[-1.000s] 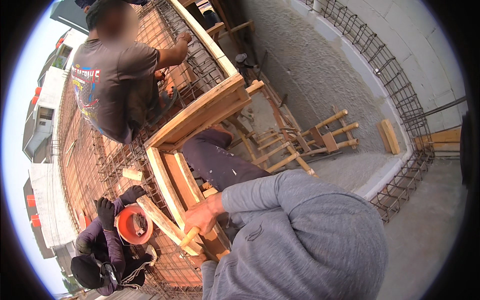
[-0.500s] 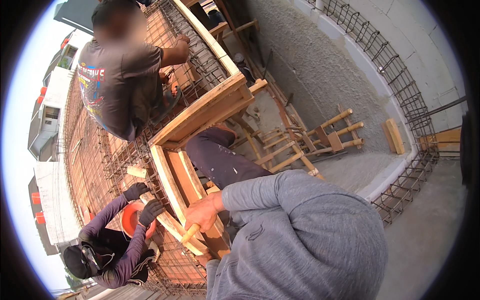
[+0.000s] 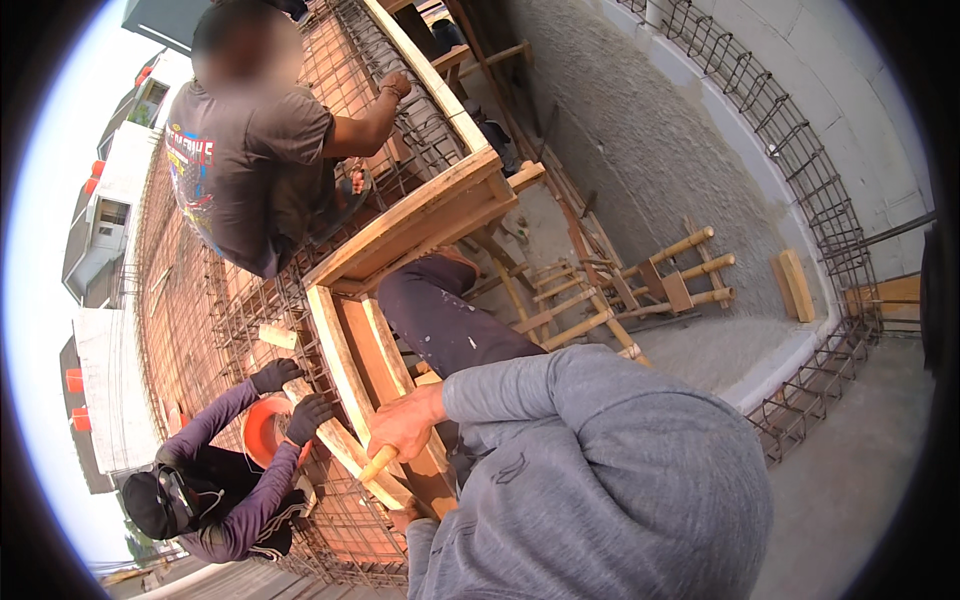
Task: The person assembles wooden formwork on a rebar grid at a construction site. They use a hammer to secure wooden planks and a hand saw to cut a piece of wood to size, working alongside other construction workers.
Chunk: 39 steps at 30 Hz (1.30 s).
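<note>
My right hand [image 3: 402,424], bare below a grey sleeve, is closed around a round light wooden handle [image 3: 379,463]; the rest of that tool is hidden. Below it, my left hand [image 3: 407,516] touches the near end of a wooden board [image 3: 345,447], its fingers mostly out of sight. The far part of this board is held by the gloved hands [image 3: 308,417] of a co-worker in a purple long-sleeved top. Alongside runs a narrow timber formwork channel [image 3: 340,352], which meets a wooden cross panel [image 3: 420,222] beyond it.
Steel rebar mesh [image 3: 185,290] covers the reddish deck at left. An orange bucket [image 3: 259,436] stands beside the gloved co-worker. Another person [image 3: 262,150] crouches on the rebar at the upper left. Bamboo poles [image 3: 672,246] stand in a drop between the formwork and a grey wall [image 3: 640,150].
The view has shifted slightly. The crouching person's arm reaches a little further right over the rebar. My right hand keeps its grip on the handle, and the board stays in place.
</note>
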Each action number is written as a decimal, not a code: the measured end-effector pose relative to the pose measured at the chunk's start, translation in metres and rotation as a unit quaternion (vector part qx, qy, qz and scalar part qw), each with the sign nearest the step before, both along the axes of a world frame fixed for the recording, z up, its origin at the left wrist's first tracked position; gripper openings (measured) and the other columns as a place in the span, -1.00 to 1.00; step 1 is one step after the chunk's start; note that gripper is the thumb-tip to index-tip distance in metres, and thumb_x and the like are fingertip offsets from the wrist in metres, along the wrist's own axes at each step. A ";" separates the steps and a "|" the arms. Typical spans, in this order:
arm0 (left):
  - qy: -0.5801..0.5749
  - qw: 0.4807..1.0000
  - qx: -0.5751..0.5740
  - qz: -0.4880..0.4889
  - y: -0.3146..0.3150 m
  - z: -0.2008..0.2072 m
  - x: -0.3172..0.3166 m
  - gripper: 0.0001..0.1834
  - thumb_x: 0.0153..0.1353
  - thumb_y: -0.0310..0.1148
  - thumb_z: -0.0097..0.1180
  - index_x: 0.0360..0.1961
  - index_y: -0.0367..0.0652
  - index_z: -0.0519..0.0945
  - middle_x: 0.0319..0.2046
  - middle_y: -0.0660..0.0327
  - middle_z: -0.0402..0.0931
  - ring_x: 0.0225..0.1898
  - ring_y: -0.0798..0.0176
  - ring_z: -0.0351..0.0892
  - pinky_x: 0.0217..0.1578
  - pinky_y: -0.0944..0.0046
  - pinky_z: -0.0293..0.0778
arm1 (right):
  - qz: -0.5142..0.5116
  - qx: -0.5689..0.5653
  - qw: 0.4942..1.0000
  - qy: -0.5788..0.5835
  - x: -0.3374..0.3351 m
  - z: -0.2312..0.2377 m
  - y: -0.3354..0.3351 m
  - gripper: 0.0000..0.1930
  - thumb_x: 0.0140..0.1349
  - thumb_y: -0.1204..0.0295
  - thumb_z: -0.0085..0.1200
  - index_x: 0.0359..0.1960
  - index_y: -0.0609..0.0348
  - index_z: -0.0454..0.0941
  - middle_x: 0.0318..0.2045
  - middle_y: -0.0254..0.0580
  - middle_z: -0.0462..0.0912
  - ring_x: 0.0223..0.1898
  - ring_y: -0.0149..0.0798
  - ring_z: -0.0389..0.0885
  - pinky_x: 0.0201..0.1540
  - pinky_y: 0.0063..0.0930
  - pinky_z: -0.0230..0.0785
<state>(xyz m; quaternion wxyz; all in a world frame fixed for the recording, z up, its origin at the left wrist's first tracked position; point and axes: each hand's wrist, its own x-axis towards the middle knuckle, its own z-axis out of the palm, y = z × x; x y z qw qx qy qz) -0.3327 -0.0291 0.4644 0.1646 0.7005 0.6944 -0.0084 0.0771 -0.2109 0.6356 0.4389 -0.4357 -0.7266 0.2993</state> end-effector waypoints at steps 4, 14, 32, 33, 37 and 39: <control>-0.004 1.000 -0.003 0.001 -0.001 -0.001 -0.001 -0.28 0.05 -0.09 0.43 0.12 -0.36 0.49 0.03 -0.23 0.62 0.04 -0.25 0.64 0.08 -0.08 0.53 | 0.007 -0.003 1.000 0.004 0.001 -0.001 0.001 -0.83 -0.01 0.46 0.16 -0.33 0.13 0.55 -0.51 0.03 0.60 -0.37 0.20 0.61 -0.28 0.10 0.37; -0.012 1.000 -0.006 0.002 -0.001 -0.007 -0.006 -0.27 0.04 -0.13 0.47 0.14 -0.36 0.47 0.05 -0.22 0.61 0.05 -0.25 0.63 0.08 -0.07 0.53 | -0.008 -0.020 1.000 -0.010 -0.002 0.002 0.003 -0.80 -0.04 0.45 0.15 -0.31 0.10 0.57 -0.47 0.01 0.64 -0.33 0.20 0.63 -0.25 0.10 0.40; 0.093 0.995 0.015 0.021 -0.012 0.004 0.010 -0.13 -0.06 -0.06 0.56 0.20 -0.28 0.44 0.00 -0.20 0.66 0.06 -0.25 0.65 0.07 -0.11 0.54 | -0.004 -0.024 1.000 -0.011 0.002 0.005 0.006 -0.66 0.01 0.50 0.15 -0.11 0.07 0.62 -0.45 0.03 0.66 -0.35 0.14 0.65 -0.28 -0.02 0.45; 0.074 0.997 0.007 0.038 -0.016 0.009 0.018 -0.15 -0.05 -0.10 0.56 0.20 -0.30 0.44 -0.01 -0.23 0.65 0.06 -0.27 0.64 0.05 -0.13 0.54 | 0.005 -0.012 1.000 0.008 0.001 0.003 0.008 -0.60 0.02 0.50 0.15 -0.02 0.05 0.64 -0.43 0.03 0.68 -0.35 0.13 0.66 -0.27 -0.05 0.47; 0.090 0.990 0.004 0.105 -0.038 0.026 0.042 -0.34 0.04 -0.06 0.48 0.01 -0.27 0.50 -0.07 -0.18 0.67 0.02 -0.21 0.66 0.04 -0.12 0.55 | 0.015 -0.025 1.000 0.009 0.000 -0.001 0.016 -0.45 0.02 0.45 0.18 0.16 -0.01 0.56 -0.40 0.03 0.68 -0.31 0.15 0.68 -0.27 -0.03 0.48; 0.066 0.989 0.007 0.129 -0.040 0.032 0.050 -0.29 0.06 0.01 0.47 0.10 -0.22 0.51 0.02 -0.11 0.67 0.07 -0.16 0.66 0.08 -0.09 0.55 | 0.017 -0.066 0.997 -0.034 0.000 0.000 0.017 -0.40 0.02 0.47 0.17 0.22 -0.01 0.52 -0.33 0.04 0.69 -0.30 0.18 0.67 -0.23 -0.06 0.51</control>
